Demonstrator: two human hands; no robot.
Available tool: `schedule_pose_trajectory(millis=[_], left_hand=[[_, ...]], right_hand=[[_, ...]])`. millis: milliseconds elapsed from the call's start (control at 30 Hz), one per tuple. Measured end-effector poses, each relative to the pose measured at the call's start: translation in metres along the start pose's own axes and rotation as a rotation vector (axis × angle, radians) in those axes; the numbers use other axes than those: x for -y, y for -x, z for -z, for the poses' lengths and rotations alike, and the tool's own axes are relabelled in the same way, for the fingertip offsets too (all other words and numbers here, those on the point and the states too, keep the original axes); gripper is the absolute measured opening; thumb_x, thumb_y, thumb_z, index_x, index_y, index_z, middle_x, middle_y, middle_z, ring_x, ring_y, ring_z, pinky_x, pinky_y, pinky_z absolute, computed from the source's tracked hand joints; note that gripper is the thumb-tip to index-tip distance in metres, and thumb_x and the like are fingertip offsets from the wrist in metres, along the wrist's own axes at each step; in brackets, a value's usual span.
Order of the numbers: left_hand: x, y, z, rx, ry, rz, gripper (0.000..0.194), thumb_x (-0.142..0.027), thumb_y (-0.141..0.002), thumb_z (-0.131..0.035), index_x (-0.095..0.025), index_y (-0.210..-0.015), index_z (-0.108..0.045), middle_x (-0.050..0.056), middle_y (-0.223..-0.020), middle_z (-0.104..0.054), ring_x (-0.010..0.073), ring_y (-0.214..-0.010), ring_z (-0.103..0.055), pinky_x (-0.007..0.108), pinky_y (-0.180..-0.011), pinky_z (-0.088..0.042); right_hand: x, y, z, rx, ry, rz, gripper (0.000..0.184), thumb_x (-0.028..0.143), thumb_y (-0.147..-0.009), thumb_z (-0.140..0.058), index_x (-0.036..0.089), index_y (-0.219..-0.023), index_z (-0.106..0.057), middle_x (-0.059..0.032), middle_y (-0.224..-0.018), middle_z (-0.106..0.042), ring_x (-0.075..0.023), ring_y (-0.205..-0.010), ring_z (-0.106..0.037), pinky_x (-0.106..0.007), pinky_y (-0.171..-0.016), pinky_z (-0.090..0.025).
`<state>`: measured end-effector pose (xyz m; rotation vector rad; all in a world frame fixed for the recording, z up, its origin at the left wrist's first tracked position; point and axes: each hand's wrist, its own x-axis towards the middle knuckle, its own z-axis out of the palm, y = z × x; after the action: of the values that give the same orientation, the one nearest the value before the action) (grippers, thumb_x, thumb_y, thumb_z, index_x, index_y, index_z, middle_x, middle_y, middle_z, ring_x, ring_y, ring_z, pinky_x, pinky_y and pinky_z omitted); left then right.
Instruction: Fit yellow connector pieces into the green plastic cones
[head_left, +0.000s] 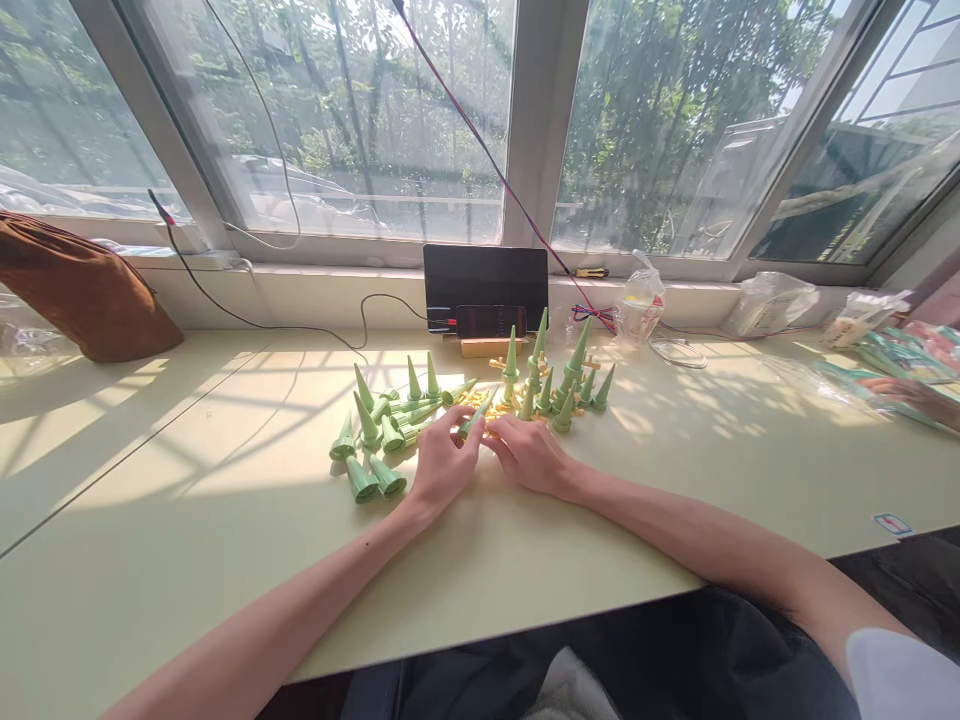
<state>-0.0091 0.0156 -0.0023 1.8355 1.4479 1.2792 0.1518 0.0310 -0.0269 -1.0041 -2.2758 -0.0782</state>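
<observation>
My left hand (pixel 442 455) is closed around a green plastic cone (pixel 478 412), which is tilted with its tip up and to the right. Beside it, my right hand (pixel 529 455) has its fingers curled together close to the cone's base; what they pinch, if anything, is hidden. Small yellow pieces (pixel 489 397) lie in a pile just beyond both hands. Several loose green cones (pixel 364 480) stand or lie to the left of my left hand. Past my right hand is a group of upright green cones (pixel 576 365), some with yellow pieces around them.
A black tablet (pixel 486 268) leans at the window, with a phone (pixel 491 322) on a wooden stand (pixel 495 347) before it. A brown bag (pixel 82 285) sits far left. A plastic cup in a bag (pixel 640 305) stands at the back. Another person's hand (pixel 911 397) rests far right.
</observation>
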Motion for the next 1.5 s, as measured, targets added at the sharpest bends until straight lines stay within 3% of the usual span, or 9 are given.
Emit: schedule_pose_trajectory(millis=[733,1500], left_hand=[[0.0035,-0.0011,-0.0027,0.026,0.030,0.024,0.027,-0.043,-0.087,-0.053,-0.019,-0.096,-0.063,0.002,-0.088,-0.066,0.0128,-0.056,-0.060,0.026,-0.053,-0.041],[0.0024,-0.0002,-0.0013,0.030,0.051,0.033,0.028,-0.043,-0.086,-0.055,-0.019,-0.096,-0.064,0.003,-0.089,-0.067,0.0136,-0.058,-0.061,0.026,-0.054,-0.042]], right_hand=[[0.0006,-0.0008,0.0013,-0.004,-0.010,0.008,0.028,0.028,-0.101,-0.036,0.017,-0.080,-0.051,-0.0017,-0.075,-0.059,-0.0099,-0.061,-0.048,-0.023,-0.054,-0.026],[0.0000,-0.0021,0.0011,0.024,-0.061,-0.037,0.029,0.028,-0.100,-0.037,0.017,-0.078,-0.052,-0.0018,-0.074,-0.060,-0.0109,-0.066,-0.051,-0.023,-0.056,-0.027]])
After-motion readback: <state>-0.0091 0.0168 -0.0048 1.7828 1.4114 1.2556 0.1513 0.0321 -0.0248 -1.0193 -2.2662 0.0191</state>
